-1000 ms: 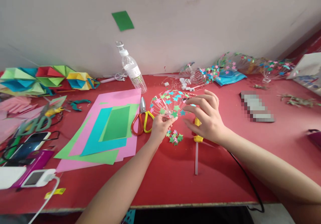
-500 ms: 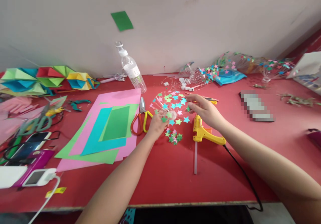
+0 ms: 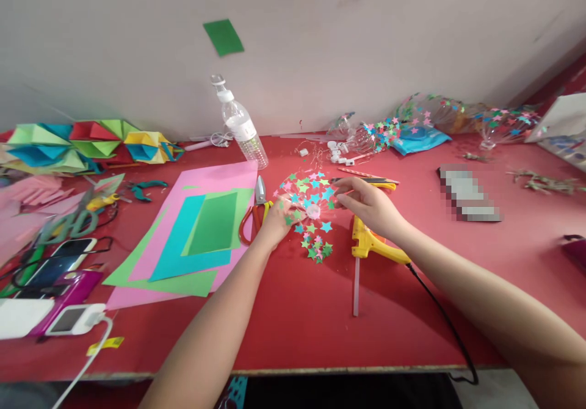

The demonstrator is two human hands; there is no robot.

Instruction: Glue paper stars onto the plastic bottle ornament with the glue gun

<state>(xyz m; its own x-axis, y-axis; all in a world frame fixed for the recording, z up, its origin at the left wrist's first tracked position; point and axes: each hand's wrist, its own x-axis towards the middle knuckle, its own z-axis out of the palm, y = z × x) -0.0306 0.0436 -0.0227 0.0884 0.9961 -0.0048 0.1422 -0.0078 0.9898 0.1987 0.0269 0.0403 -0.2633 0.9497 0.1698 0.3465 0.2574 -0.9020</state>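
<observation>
Star-tipped clear plastic ornament point(image 3: 313, 200) — gripped at its left side by the left hand's point(image 3: 276, 221) fingers, over the red desk point(image 3: 293, 329). Right hand point(image 3: 373, 204) beside its right edge — fingers parted, contact unclear. Just below, loose stars point(image 3: 318, 250); rightward, hot glue gun point(image 3: 365, 241); leftward, scissors point(image 3: 260, 191).

In the left hand point(image 3: 277, 221), over the flat red table point(image 3: 293, 329): the clear plastic fan with coloured paper stars point(image 3: 313, 210). Just in front: a little pile of green and pink paper stars point(image 3: 313, 253). To the right: the yellow plastic glue gun point(image 3: 363, 242). To the left: metal scissors with red and yellow handles point(image 3: 260, 193), then flat pink, green and blue paper sheets point(image 3: 210, 229). Behind: the clear plastic bottle point(image 3: 242, 130).
</observation>
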